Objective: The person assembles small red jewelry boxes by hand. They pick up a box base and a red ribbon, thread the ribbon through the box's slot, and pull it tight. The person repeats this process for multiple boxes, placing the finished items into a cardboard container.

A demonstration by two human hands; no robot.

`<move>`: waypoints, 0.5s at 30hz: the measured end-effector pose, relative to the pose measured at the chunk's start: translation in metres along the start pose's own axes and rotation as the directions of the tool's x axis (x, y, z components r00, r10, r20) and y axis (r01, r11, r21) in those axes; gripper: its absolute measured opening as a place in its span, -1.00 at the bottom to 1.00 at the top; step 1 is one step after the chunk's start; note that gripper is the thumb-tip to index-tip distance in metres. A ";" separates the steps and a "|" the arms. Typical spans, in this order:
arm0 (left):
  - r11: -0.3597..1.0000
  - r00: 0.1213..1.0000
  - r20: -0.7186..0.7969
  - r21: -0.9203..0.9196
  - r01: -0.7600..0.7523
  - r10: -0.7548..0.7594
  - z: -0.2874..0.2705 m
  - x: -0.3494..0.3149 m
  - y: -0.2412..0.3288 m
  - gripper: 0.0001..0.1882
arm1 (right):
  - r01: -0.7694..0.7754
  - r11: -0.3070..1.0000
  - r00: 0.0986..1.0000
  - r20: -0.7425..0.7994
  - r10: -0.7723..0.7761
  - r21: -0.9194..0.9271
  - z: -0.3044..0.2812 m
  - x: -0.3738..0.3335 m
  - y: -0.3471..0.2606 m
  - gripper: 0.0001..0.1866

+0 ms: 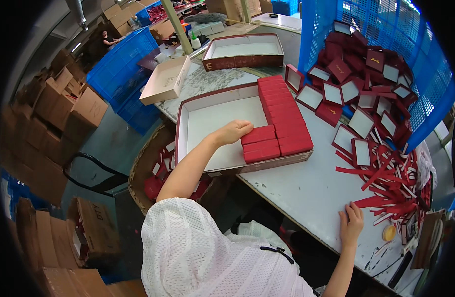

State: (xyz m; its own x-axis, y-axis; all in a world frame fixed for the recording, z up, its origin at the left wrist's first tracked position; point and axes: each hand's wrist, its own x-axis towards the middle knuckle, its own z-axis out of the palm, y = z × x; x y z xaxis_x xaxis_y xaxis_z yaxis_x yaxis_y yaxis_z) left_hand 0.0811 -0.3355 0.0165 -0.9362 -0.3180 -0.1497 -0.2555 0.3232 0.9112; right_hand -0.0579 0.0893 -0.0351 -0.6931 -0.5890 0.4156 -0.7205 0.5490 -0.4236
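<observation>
My left hand [236,131] reaches into a large shallow carton tray [198,111], its fingers closed on the left end of a small red box [261,134]. That box lies in the front row, against several other red boxes [284,106] packed along the tray's right side. At the right of the table, my right hand [352,225] has curled fingers at the end of a red ribbon [368,201]. This ribbon belongs to a loose heap of red and white strips [405,190]. Its fingertips are partly hidden.
A blue plastic crate [320,32] lies tipped, spilling dark red box parts with white insides [361,123]. Beyond stand another shallow tray [242,62] and a cream box lid [165,81]. A yellow tape roll [389,232] lies right. Below left is a carton [138,171] of box parts.
</observation>
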 end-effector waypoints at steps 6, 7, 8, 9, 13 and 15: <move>0.967 0.999 -0.052 -0.254 -0.024 0.011 0.012 -0.004 -0.005 -0.75 | 0.090 0.994 0.993 0.082 -0.085 -0.068 0.001 0.002 0.000 -0.83; 0.962 0.999 -0.032 -0.273 -0.021 0.013 0.012 -0.004 -0.004 -0.75 | 0.087 0.993 0.991 0.107 -0.079 -0.076 0.000 0.002 0.000 -0.83; 0.970 1.000 -0.029 -0.244 -0.014 0.007 0.010 -0.003 -0.003 -0.75 | 0.084 0.993 0.989 0.130 -0.073 -0.085 0.000 0.003 0.001 -0.82; 0.976 1.000 -0.025 -0.215 -0.008 0.002 0.007 -0.001 -0.003 -0.75 | 0.080 0.992 0.986 0.154 -0.065 -0.094 -0.001 0.002 0.002 -0.81; 0.987 1.000 0.004 -0.160 -0.004 0.005 0.007 0.001 -0.010 -0.75 | 0.080 0.979 0.993 0.101 -0.062 -0.189 -0.010 0.001 0.002 -0.71; 0.983 1.000 0.005 -0.183 0.004 -0.003 0.008 0.001 -0.009 -0.74 | 0.089 0.948 0.993 0.099 -0.062 -0.305 -0.014 0.003 -0.002 -0.66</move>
State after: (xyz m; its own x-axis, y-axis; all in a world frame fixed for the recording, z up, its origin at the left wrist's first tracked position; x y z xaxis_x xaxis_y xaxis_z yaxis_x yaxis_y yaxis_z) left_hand 0.0808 -0.3321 0.0050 -0.9366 -0.3145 -0.1547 -0.2110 0.1532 0.9654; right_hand -0.0591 0.0945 -0.0215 -0.6419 -0.6775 0.3591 -0.7515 0.6488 -0.1192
